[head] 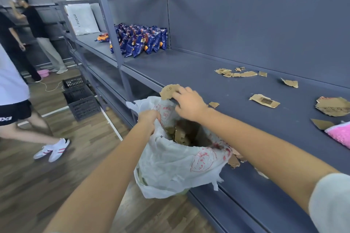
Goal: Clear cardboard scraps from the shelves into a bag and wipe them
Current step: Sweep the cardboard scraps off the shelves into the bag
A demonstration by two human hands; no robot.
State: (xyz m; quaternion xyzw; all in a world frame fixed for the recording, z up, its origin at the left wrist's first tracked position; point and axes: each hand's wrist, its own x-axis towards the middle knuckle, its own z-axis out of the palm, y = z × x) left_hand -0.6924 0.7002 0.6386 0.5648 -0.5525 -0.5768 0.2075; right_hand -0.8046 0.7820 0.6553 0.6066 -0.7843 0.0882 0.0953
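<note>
A white plastic bag [176, 164] with red print hangs open against the front edge of the grey shelf [217, 85], with brown cardboard pieces inside. My left hand [148, 121] grips the bag's rim at its left side. Just above the bag's mouth, my right hand [189, 105] holds a brown cardboard scrap [168, 91]. Several more cardboard scraps lie on the shelf: a cluster at the back [238, 73], a barcode piece [264, 100], a large one at the right edge [333, 107]. A pink cloth [340, 134] lies at the far right.
Blue snack packets [140, 40] stand on the shelf further left, beyond a white bag [81, 19]. Dark crates [80, 100] sit on the wood floor. A person in white shoes [52, 149] walks by at left, and another person [36, 30] stands further back.
</note>
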